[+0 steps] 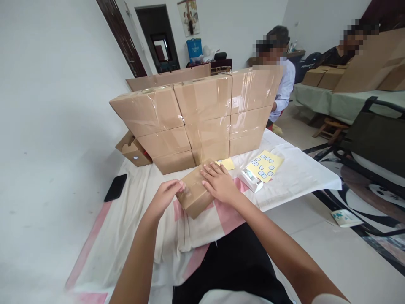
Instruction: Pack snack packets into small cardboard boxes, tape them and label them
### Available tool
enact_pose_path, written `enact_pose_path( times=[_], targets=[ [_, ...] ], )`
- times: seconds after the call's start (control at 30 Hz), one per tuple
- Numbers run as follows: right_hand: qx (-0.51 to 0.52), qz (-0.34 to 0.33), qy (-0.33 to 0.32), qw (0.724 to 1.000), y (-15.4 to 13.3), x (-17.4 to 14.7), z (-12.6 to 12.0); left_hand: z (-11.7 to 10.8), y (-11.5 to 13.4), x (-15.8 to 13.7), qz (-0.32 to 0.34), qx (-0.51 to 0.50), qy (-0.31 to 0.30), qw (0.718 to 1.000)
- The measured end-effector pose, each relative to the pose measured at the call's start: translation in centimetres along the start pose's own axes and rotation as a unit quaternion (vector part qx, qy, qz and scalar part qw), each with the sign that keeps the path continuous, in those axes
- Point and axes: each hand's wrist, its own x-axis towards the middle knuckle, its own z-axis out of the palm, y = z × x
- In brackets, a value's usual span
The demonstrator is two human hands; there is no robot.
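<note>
Left hand [167,195] curled, grip unclear | right hand [220,182] spread flat | both touching oblong cardboard box [195,193]

The bare left forearm [139,253] and bare right forearm [275,234] are stretched forward; the bare left hand [167,195] is held with fingers bent, while the bare right hand [221,183] is laid palm down.

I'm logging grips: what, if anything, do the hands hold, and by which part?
A small cardboard box: the right hand lies across its top; the left hand touches its left end, exact grip unclear.
</note>
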Motion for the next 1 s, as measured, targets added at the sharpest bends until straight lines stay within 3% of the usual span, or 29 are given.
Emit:
enact_pose_path(
  times=[0.23,0.47,0.73,0.83,1.0],
  targets=[
    [0.005,0.007,0.014,1.0,0.1,0.0,0.5,1.1,-1.1,1.7,0.005,0.061,-0.043,0.997],
    [0.006,0.008,0.031,0.999,0.1,-0.1,0.7,1.4,-3.0,1.7,0.042,0.135,0.004,0.99],
    [0.007,0.014,0.041,0.999,-0.2,-0.2,0.6,1.4,-3.2,1.4,0.07,0.213,0.088,0.971],
    [0.011,0.019,0.044,0.999,-0.2,-0.2,0.6,1.4,-3.7,1.5,0.048,0.212,0.115,0.969],
    [0.015,0.018,0.048,0.999,-0.2,-0.2,0.7,2.2,-5.2,2.4,0.026,0.146,0.088,0.985]
  ],
)
